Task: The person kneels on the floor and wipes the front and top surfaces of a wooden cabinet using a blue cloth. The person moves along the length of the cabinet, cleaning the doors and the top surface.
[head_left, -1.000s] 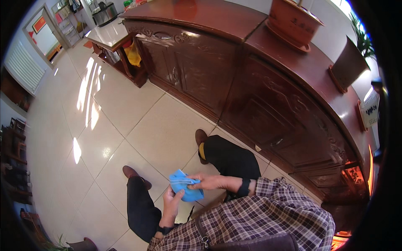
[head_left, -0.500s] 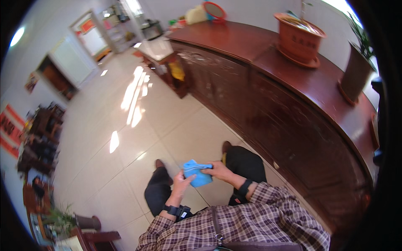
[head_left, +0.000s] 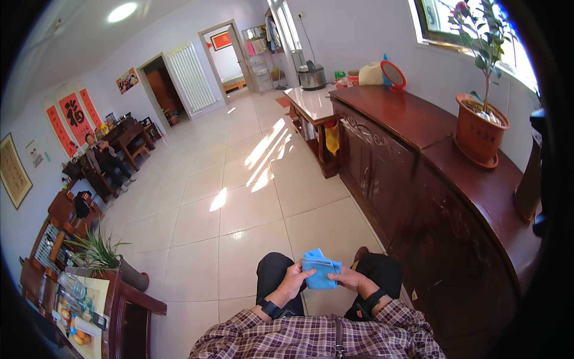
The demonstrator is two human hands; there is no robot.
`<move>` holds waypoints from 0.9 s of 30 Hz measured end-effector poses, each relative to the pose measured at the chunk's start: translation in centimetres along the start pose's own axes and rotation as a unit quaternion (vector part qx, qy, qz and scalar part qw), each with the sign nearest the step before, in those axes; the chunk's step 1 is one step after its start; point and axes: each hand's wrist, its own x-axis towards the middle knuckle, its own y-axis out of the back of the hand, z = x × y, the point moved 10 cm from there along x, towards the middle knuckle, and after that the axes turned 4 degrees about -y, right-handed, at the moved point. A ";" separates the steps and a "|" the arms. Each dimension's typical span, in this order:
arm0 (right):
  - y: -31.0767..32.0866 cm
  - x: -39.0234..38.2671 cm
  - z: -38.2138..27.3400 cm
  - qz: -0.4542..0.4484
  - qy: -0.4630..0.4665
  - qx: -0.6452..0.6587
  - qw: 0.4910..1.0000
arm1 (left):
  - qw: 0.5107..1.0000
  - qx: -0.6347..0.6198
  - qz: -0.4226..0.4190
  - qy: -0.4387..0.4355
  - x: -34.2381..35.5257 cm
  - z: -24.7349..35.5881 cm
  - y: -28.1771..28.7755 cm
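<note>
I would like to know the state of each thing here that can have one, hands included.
Blue cloth: folded, held up
Left hand: closed on its left side
Right hand: closed on its right side
Cabinet doors: shut
Potted plant: standing on the cabinet
Far doorway: open
Ceiling light: appears lit

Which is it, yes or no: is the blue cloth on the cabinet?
No, the left grip and right grip hold the blue cloth away from the cabinet.

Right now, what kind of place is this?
Probably the living room of a home: there's a white radiator on the wall and a potted plant on a dark wooden cabinet.
</note>
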 end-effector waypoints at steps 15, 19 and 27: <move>0.0 -4.3 -0.2 0.142 -0.080 -0.295 0.941 | 0.998 0.036 -0.046 0.006 -1.4 0.4 -0.4; 1.5 -2.9 2.0 0.172 -0.091 -0.252 0.948 | 0.999 0.043 -0.027 -0.017 -0.8 -0.2 0.9; 1.7 -2.8 3.0 0.161 -0.078 -0.131 0.975 | 0.991 0.107 -0.019 -0.082 -1.3 0.6 0.1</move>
